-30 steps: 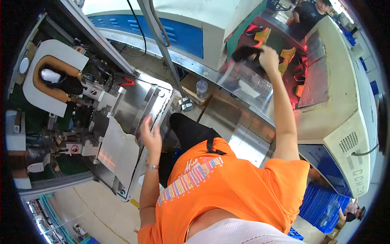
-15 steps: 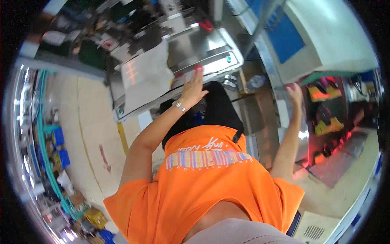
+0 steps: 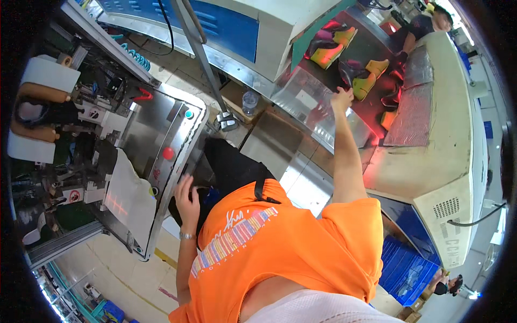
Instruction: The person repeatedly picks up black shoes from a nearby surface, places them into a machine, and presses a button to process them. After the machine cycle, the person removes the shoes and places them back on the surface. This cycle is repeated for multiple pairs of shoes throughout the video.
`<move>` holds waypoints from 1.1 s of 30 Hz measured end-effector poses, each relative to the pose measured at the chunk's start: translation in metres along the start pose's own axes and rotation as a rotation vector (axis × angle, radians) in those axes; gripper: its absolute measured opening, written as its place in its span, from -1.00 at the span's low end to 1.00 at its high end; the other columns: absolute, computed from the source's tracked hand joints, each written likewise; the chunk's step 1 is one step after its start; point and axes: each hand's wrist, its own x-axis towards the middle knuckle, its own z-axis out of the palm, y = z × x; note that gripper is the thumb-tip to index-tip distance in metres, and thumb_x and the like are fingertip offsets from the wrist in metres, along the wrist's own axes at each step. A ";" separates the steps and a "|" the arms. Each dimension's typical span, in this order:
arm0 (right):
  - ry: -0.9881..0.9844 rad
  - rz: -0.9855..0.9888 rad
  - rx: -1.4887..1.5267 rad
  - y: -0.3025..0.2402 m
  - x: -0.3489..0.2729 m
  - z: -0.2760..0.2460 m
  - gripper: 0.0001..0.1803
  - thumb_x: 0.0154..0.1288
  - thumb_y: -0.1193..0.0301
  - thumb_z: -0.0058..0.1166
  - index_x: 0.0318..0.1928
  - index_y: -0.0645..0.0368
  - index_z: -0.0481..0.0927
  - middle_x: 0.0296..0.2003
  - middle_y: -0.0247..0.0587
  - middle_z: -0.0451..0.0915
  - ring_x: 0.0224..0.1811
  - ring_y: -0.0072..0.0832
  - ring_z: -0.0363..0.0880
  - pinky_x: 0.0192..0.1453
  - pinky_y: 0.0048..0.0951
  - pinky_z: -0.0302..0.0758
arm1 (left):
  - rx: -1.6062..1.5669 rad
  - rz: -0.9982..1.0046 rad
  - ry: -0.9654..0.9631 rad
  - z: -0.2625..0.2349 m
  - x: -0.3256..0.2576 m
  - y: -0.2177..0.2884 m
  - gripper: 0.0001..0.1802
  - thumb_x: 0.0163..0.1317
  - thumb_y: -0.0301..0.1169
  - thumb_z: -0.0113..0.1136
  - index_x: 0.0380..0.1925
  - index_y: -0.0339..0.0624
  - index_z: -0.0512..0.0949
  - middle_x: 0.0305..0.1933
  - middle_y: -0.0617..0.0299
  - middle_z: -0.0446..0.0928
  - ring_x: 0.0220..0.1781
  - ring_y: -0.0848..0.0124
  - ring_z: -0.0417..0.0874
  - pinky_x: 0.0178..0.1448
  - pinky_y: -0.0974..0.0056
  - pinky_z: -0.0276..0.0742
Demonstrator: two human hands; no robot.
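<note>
My right hand (image 3: 342, 100) reaches over the edge of a red-lit conveyor opening, its fingers half curled and slightly apart, with nothing visible in them. Just beyond the fingertips lies a yellow-green shoe last (image 3: 364, 86) with a dark upper; whether they touch, I cannot tell. More of these lasts (image 3: 327, 56) lie farther in, and an orange one (image 3: 388, 119) sits to the right. My left hand (image 3: 187, 202), fingers spread and holding nothing, hangs beside the metal machine table (image 3: 183, 140), near its red push button (image 3: 168, 153).
On the machine table lies a white sheet (image 3: 129, 199) with red light lines across it. A metal post (image 3: 202, 59) stands between the machines. A clear plastic bottle (image 3: 249, 101) is on the floor side. Blue crates (image 3: 406, 269) stand at lower right; a co-worker (image 3: 423, 27) is beyond the conveyor.
My body has turned right, toward the conveyor. My left hand has come away from the red button on the machine table. My right hand has reached farther in, toward the lasts.
</note>
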 end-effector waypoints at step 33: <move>0.073 -0.185 -0.088 -0.015 0.073 -0.014 -0.84 0.07 0.47 -0.12 -0.48 0.27 0.51 -0.45 0.02 0.52 -0.36 -0.06 0.53 -0.28 -0.16 0.46 | -0.489 -0.087 -0.218 -0.014 0.015 0.069 -0.82 0.09 -0.57 0.03 -0.27 -0.27 0.52 -0.26 0.10 0.56 -0.19 0.28 0.58 -0.12 0.35 0.45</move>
